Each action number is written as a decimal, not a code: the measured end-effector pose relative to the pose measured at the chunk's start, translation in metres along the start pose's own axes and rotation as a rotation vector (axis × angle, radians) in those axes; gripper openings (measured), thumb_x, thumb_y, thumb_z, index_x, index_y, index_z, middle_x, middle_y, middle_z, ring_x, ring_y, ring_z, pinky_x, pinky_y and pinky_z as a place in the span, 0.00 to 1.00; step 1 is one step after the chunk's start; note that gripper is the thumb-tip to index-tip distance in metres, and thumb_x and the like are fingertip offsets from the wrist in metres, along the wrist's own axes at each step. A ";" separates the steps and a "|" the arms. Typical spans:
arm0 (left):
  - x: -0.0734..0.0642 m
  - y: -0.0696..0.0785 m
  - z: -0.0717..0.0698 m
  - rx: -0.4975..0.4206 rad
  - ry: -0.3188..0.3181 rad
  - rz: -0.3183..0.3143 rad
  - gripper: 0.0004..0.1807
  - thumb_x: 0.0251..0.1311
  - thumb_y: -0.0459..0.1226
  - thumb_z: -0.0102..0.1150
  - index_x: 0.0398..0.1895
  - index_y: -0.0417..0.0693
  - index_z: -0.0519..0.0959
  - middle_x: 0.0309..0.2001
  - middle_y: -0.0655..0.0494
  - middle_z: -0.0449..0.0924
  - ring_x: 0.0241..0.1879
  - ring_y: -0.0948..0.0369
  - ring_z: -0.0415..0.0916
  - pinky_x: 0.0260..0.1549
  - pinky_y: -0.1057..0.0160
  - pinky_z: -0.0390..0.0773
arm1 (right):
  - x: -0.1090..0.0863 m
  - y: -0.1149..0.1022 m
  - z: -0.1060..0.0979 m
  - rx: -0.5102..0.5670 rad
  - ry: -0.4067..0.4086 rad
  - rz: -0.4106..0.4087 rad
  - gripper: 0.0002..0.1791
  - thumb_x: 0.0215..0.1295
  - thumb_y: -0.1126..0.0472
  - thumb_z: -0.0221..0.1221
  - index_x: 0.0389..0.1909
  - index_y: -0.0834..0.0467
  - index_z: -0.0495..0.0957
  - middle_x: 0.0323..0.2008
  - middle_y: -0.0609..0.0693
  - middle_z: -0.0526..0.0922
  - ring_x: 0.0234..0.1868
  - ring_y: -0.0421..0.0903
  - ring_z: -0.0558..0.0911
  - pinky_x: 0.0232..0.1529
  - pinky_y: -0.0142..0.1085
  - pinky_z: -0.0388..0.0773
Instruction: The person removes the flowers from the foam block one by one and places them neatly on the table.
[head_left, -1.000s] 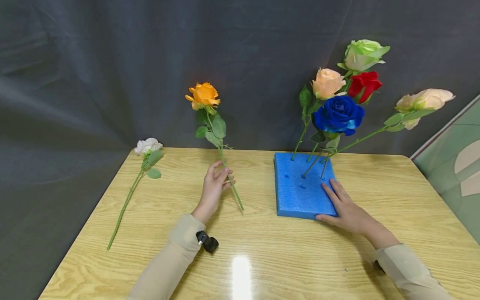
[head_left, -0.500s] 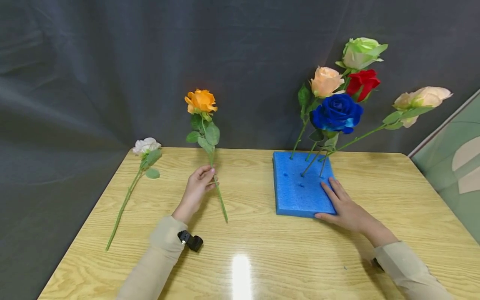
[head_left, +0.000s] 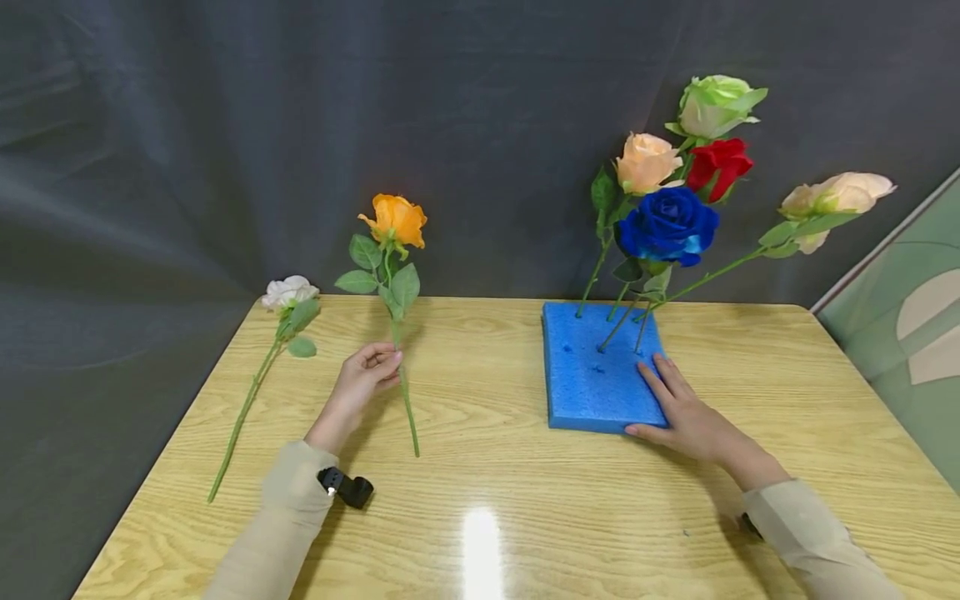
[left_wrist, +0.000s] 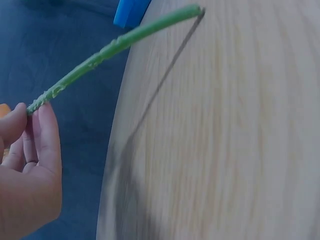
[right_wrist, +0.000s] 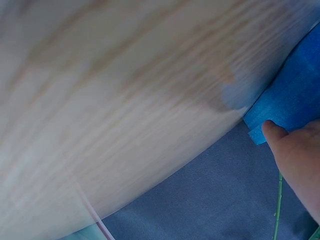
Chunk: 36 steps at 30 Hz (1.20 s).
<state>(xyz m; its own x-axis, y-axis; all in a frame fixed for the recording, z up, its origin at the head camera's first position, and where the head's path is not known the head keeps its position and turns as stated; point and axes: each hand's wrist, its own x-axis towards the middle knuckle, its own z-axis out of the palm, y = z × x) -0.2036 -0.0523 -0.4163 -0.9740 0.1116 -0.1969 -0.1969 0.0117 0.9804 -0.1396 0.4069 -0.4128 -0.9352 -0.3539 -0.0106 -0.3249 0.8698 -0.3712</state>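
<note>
Head cam: worn on head, faces forward and down across worktop [head_left: 480, 475], widest and farthest, dark cloth [head_left: 480, 125] behind. Left wrist cam: close-up, tilted, left hand [head_left: 356, 387] at left edge; shares orange rose [head_left: 395, 312] with head. Right wrist cam: close, tilted, right hand [head_left: 693, 423] at right edge. All three catch foam block [head_left: 592, 402], wrist cams only partly.

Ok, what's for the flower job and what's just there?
For the job:
orange rose, in the left grip
blue foam block, under the right grip
blue rose, red rose, green rose, peach rose, cream rose, in the block
white rose, lying loose, maybe next

Just there:
dark curtain
patterned panel
</note>
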 end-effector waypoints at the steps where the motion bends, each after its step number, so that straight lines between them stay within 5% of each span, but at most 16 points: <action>1: -0.001 0.000 -0.003 0.009 -0.003 -0.008 0.22 0.69 0.37 0.51 0.61 0.32 0.65 0.38 0.65 0.74 0.38 0.70 0.75 0.42 0.74 0.80 | 0.000 0.000 0.000 0.001 0.001 -0.001 0.54 0.58 0.42 0.63 0.75 0.63 0.44 0.73 0.71 0.40 0.73 0.72 0.43 0.61 0.71 0.58; 21: -0.025 -0.004 -0.063 0.266 -0.035 -0.099 0.30 0.69 0.39 0.52 0.69 0.33 0.59 0.39 0.66 0.74 0.35 0.74 0.76 0.39 0.73 0.82 | -0.001 -0.004 -0.001 0.010 -0.015 0.014 0.54 0.59 0.42 0.62 0.74 0.65 0.45 0.73 0.71 0.39 0.72 0.72 0.43 0.61 0.71 0.56; 36: -0.035 -0.011 -0.094 0.314 0.013 -0.160 0.32 0.69 0.39 0.52 0.70 0.32 0.57 0.45 0.61 0.76 0.35 0.76 0.76 0.39 0.74 0.82 | 0.005 -0.020 -0.002 -0.033 -0.027 0.121 0.58 0.58 0.34 0.59 0.73 0.70 0.45 0.73 0.73 0.40 0.73 0.71 0.43 0.67 0.68 0.48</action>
<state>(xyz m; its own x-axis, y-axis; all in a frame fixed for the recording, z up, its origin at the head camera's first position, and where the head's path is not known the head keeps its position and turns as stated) -0.1779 -0.1495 -0.4212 -0.9354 0.0709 -0.3464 -0.3051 0.3336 0.8920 -0.1382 0.3880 -0.4032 -0.9639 -0.2542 -0.0789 -0.2145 0.9176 -0.3347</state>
